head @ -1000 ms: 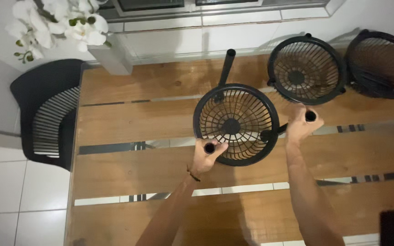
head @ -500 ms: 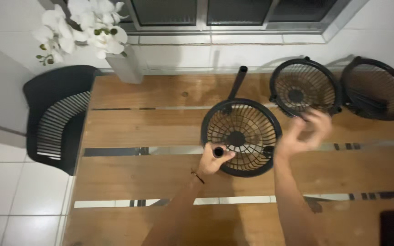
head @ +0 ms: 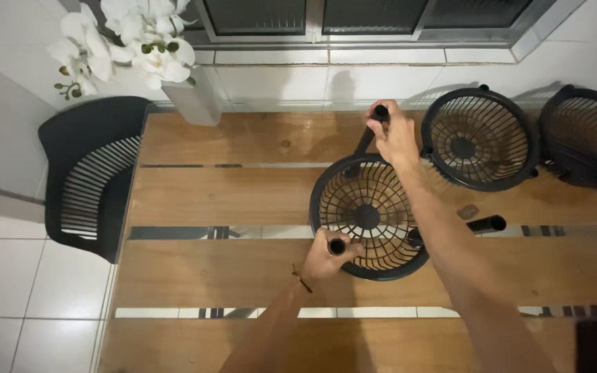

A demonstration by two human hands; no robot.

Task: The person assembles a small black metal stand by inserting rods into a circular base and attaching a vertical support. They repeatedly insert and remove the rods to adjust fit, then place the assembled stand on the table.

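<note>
A round black wire basket [head: 370, 215] with tube legs sticking out from its rim lies on the wooden table [head: 243, 200]. My left hand [head: 329, 254] grips the black leg at the basket's near-left side. My right hand [head: 395, 136] reaches over the basket and closes on the far leg at its top end. A third leg [head: 486, 224] pokes out to the right, untouched.
Two more black wire baskets [head: 477, 138] [head: 585, 146] sit at the table's far right. A vase of white orchids [head: 139, 52] stands at the far left corner. A black slatted chair [head: 95, 176] is at the table's left end. White tiled wall and window behind.
My right hand let go of the right leg and moved up across the basket to the far leg. My left hand stayed on its leg. The view shifted.
</note>
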